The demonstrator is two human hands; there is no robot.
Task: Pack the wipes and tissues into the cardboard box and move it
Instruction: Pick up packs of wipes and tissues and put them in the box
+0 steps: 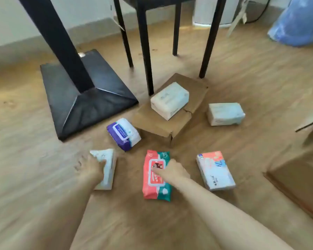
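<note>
My left hand [91, 167] grips a pale blue-white tissue pack [107, 168] that rests on the wooden floor. My right hand [172, 171] lies on a red and green wipes pack [155, 190], fingers over its lid flap. A purple wipes pack [123, 133] leans against a flattened cardboard box [163, 123]. A white tissue pack [169, 100] sits on top of that box. Another white tissue pack [225, 114] lies to its right. A white pack with orange and blue print [215, 170] lies right of my right hand.
A black table pedestal with a square base [76, 98] stands at the left. Black chair legs [145, 51] rise just behind the flat box. More cardboard [296, 184] sits at the right edge, and a blue plastic bag [300, 22] is at the far right.
</note>
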